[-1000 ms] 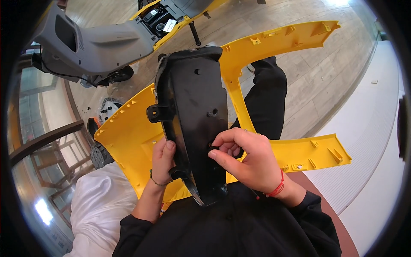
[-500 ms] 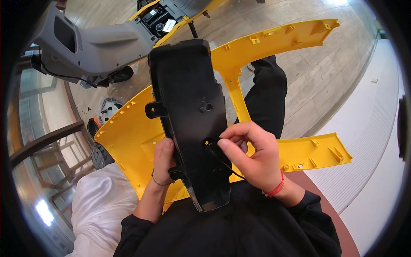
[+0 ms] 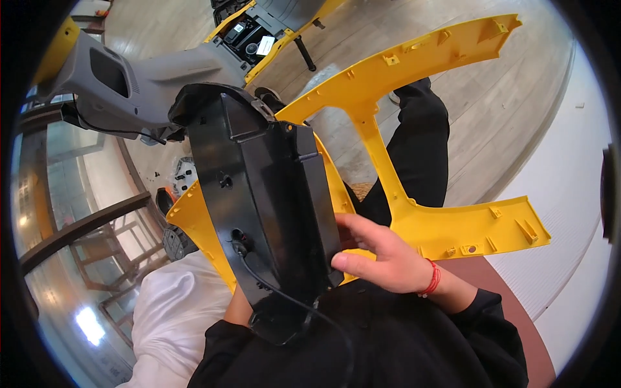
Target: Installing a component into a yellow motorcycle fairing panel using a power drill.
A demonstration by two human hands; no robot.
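A long black plastic housing [image 3: 272, 187] is tilted over my lap, showing a ridged side with small lugs. A thin black cable [image 3: 284, 295] comes out of a round hole in its left face and runs down across my dark clothing. On the housing's right edge lies the thumb of my right hand [image 3: 388, 258], with the fingers curled round toward the back. My left forearm [image 3: 239, 309] reaches behind the housing, which hides that hand and its fingers. Under and behind the housing is a large yellow curved panel [image 3: 378, 155] with clips along its inner face.
Ahead on the left stands a grey and yellow scooter body [image 3: 168, 84] with an uncovered compartment [image 3: 249, 42]. White cloth [image 3: 171, 297] lies at my left. A dark-trousered leg [image 3: 420, 142] shows beyond the yellow panel. To the right is a pale ribbed surface [image 3: 550, 213].
The housing has been rolled over, bringing its ridged side into view and the cable hole to the left. My right hand has moved from the cable to the housing's right edge.
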